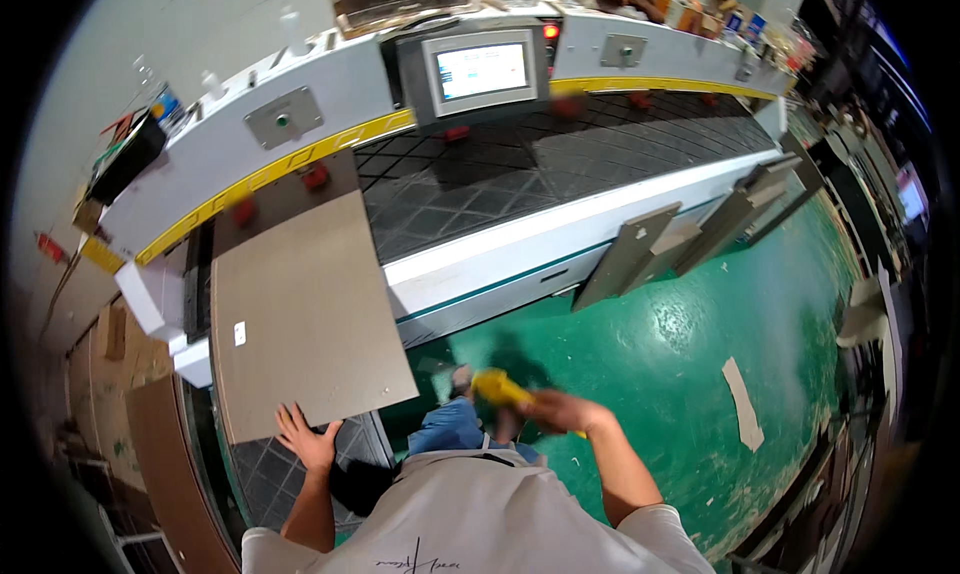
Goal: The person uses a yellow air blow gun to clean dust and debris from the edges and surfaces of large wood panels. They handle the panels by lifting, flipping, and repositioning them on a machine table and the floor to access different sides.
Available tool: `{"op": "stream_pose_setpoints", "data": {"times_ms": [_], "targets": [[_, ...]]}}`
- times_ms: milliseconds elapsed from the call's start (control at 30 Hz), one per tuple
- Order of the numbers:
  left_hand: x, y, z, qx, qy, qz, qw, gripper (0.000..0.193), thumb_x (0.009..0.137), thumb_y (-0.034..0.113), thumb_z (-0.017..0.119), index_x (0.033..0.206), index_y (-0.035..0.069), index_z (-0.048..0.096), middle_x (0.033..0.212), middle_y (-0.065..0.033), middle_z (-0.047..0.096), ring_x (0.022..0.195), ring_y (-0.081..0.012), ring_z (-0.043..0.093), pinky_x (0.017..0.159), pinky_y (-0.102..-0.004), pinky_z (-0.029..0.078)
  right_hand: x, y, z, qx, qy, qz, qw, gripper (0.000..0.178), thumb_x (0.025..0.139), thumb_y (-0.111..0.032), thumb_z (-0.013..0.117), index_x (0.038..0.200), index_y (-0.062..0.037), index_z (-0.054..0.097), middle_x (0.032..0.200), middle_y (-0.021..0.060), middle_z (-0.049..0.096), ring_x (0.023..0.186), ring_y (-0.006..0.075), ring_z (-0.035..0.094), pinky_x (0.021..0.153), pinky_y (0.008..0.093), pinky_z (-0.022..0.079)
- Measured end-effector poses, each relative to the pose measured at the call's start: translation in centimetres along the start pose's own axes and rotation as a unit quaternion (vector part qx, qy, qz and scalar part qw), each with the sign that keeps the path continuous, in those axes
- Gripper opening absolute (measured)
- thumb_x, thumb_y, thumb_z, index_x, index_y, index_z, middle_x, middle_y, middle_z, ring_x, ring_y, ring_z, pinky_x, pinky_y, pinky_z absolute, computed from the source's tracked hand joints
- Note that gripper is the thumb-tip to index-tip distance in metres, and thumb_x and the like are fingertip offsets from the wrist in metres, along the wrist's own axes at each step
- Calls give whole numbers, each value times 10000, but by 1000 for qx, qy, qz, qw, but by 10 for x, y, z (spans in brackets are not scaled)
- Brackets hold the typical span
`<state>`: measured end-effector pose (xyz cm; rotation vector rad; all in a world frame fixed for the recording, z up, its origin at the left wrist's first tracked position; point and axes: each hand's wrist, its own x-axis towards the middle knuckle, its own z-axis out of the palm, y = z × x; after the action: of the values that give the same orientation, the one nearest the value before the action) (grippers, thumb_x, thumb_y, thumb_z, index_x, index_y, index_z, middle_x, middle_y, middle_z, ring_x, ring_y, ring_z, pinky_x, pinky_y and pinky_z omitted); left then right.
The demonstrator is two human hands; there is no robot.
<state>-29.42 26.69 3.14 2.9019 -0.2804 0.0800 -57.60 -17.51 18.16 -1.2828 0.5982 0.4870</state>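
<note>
My left hand [306, 440] lies with spread fingers on the near edge of a flat grey-brown board [305, 314]. The board's far end reaches under the yellow-edged beam of a large machine, and a small white label [239, 333] is stuck on its left side. In front of my body, over the green floor, my right hand [560, 411] is closed around a yellow hand-held tool [497, 387]. Motion smears this tool, so its exact kind cannot be made out. A bit of yellow also shows below that hand.
The machine has a lit screen [482, 71] and a dark table [470, 189]. Several boards [625, 257] lean against its white front. A torn pale strip [742, 404] lies on the green floor [640, 374]. Bottles and clutter stand along the top; a brown board [165, 474] stands at left.
</note>
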Motion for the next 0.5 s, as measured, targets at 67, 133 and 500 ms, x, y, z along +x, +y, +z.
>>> {"op": "stream_pose_setpoints", "data": {"times_ms": [67,133,500], "targets": [[1,6,-4,-13,-3,-5,1000,1239,675,726,801,1608,85,297,1696,-173,202,1578,-386,123,1197,-713,68,17,22,7,-93,-172,-20,980,367,1079,-434,538,1144,-95,663,646,-63,388,523,61,316,469,271,255],[2,8,-9,-16,-4,-12,1000,1243,668,704,816,1610,87,288,1692,-176,208,1579,-381,123,1197,-714,75,34,35,16,-93,-183,17,978,384,1086,-437,526,1203,-89,637,649,-65,388,530,60,328,475,272,263],[9,12,-12,-16,-31,159,987,960,834,576,753,1509,-20,422,1649,-264,271,1555,-421,196,1232,-649,90,46,17,14,88,-118,-45,988,353,1082,-354,546,1290,-75,606,747,-29,565,516,55,383,461,245,289]]}}
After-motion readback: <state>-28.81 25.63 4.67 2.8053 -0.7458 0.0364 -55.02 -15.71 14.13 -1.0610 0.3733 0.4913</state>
